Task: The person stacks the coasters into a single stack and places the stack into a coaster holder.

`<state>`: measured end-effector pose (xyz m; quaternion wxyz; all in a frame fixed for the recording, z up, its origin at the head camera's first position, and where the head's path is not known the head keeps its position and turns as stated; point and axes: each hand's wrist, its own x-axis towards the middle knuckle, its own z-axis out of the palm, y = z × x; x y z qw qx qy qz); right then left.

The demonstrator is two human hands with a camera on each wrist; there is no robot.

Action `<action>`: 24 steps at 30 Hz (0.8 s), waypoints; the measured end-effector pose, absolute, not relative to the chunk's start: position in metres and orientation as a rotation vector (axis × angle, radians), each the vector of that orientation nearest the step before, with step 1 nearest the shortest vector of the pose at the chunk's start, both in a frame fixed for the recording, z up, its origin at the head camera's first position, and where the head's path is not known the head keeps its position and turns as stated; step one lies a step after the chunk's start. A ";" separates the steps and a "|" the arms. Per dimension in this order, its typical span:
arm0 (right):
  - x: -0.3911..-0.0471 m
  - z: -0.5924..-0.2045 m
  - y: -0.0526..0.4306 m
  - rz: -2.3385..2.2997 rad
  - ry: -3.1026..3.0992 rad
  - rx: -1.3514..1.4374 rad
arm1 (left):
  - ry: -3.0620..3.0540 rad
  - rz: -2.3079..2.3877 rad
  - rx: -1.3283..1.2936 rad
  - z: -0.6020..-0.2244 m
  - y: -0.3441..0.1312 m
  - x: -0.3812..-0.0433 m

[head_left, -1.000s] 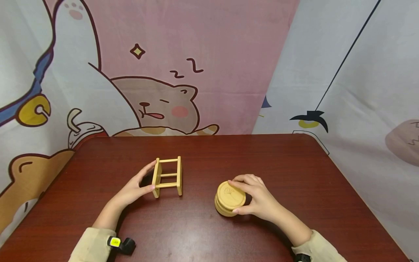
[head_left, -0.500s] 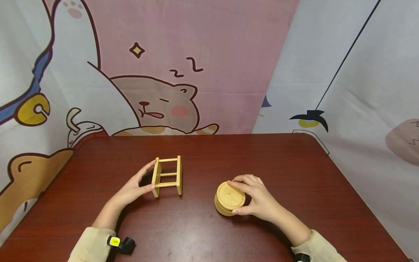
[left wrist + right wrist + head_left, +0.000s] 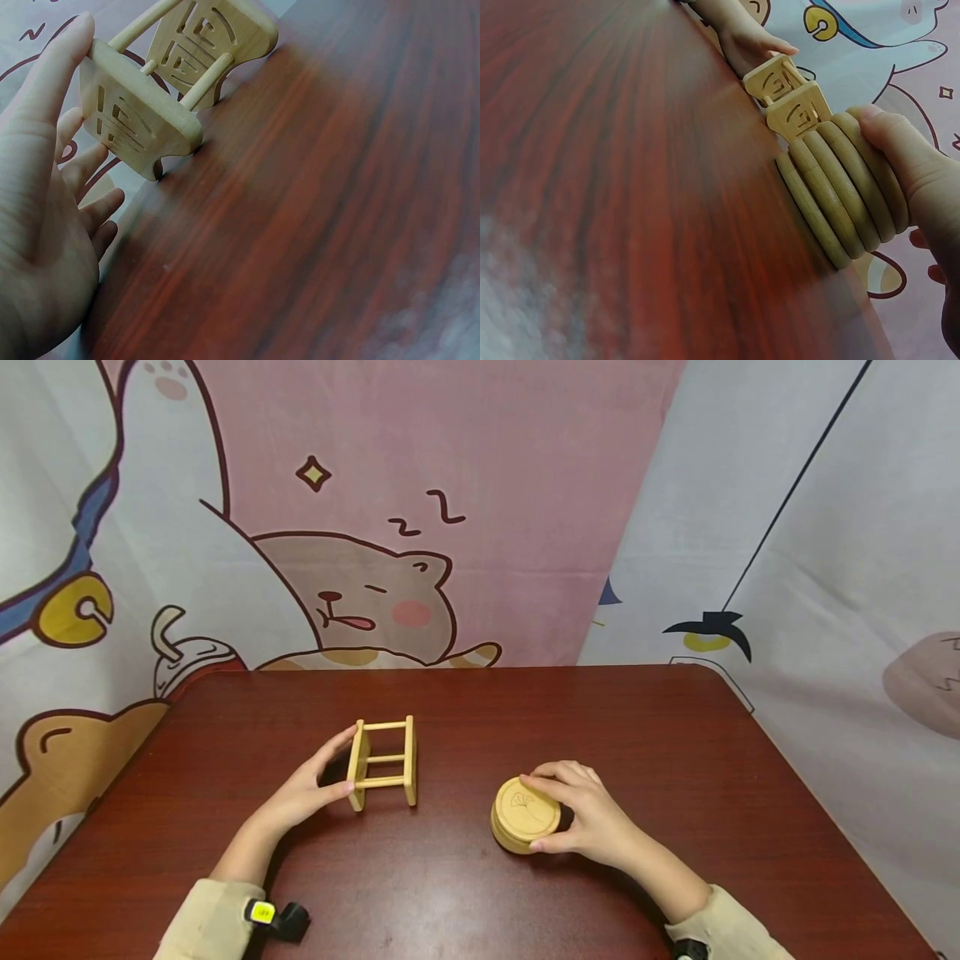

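A small wooden coaster rack (image 3: 410, 762) stands left of the middle of the table, with thin rods joining two end panels with cut-out slots. My left hand (image 3: 303, 789) holds its left panel, thumb at the near edge and a fingertip at the far one; the left wrist view shows the other fingers spread beside it. To the right, several round wooden coasters (image 3: 838, 191) form a stack on the table, the top coaster (image 3: 528, 810) engraved with a leaf-like design. My right hand (image 3: 592, 818) grips the upper part of this stack between thumb and fingers.
The dark red-brown table (image 3: 450, 893) has bare surface between the rack and the stack, and in front of both. A cartoon-printed cloth (image 3: 525, 485) hangs behind its far edge. A black strap device (image 3: 277, 918) sits on the left sleeve.
The upper coasters and my right hand have shifted very slightly left, and the stack looks a little more even. The left hand and the rack stay as they were.
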<state>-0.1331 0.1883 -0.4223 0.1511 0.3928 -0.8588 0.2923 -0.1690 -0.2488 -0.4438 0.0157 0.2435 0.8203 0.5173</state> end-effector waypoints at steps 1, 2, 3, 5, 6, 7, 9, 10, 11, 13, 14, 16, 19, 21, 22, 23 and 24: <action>-0.133 -0.423 0.188 0.840 -2.468 1.124 | 2.554 1.608 0.755 -0.444 -0.249 -0.169; -0.133 -0.423 0.188 0.840 -2.471 1.119 | 2.555 1.607 0.753 -0.444 -0.249 -0.169; -0.133 -0.423 0.188 0.841 -2.472 1.116 | 2.557 1.605 0.752 -0.444 -0.249 -0.169; -0.132 -0.423 0.188 0.843 -2.478 1.108 | 2.557 1.605 0.754 -0.443 -0.249 -0.169; -0.132 -0.423 0.188 0.844 -2.482 1.104 | 2.556 1.605 0.755 -0.443 -0.249 -0.169; -0.131 -0.423 0.188 0.845 -2.488 1.099 | 2.555 1.606 0.752 -0.443 -0.249 -0.169; -0.131 -0.423 0.188 0.850 -2.504 1.089 | 2.549 1.613 0.754 -0.443 -0.248 -0.168; -0.130 -0.423 0.188 0.855 -2.512 1.086 | 2.548 1.616 0.752 -0.443 -0.248 -0.168; -0.130 -0.424 0.188 0.859 -2.520 1.083 | 2.548 1.617 0.749 -0.443 -0.248 -0.168; -0.129 -0.424 0.188 0.868 -2.532 1.080 | 2.554 1.617 0.743 -0.443 -0.248 -0.167; -0.129 -0.424 0.188 0.873 -2.537 1.079 | 2.557 1.616 0.746 -0.443 -0.248 -0.167; -0.129 -0.424 0.188 0.880 -2.545 1.078 | 2.565 1.612 0.744 -0.443 -0.248 -0.167; -0.129 -0.424 0.189 0.886 -2.559 1.075 | 2.577 1.609 0.740 -0.443 -0.248 -0.167; -0.128 -0.423 0.189 0.893 -2.568 1.071 | 2.582 1.614 0.737 -0.442 -0.248 -0.167; -0.128 -0.423 0.189 0.903 -2.570 1.069 | 2.583 1.616 0.736 -0.442 -0.248 -0.167; -0.128 -0.422 0.189 0.913 -2.570 1.066 | 2.583 1.621 0.737 -0.441 -0.248 -0.167; -0.128 -0.422 0.190 0.925 -2.570 1.064 | 2.582 1.629 0.738 -0.440 -0.248 -0.167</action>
